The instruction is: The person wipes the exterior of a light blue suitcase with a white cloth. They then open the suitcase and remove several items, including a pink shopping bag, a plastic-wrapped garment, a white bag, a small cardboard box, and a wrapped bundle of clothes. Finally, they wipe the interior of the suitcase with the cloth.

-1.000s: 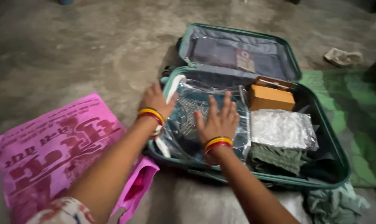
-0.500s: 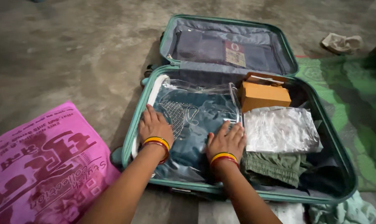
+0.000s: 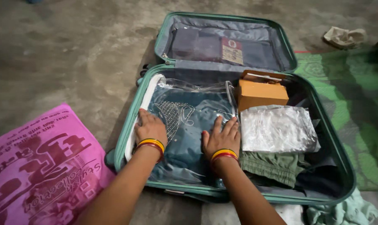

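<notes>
pink bag point(image 3: 43, 166): near left, on the floor
green mat point(image 3: 356, 108): right
crumpled cloth point(image 3: 344, 37): far right, on the floor

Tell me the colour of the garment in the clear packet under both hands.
Dark teal garment with silver beaded embroidery, seen in the head view.

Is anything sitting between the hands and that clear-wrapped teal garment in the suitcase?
Nothing visible. The left hand and right hand lie flat on the clear-wrapped teal garment in the green suitcase. The orange box and silver packet sit beside it, toward the right.
</notes>
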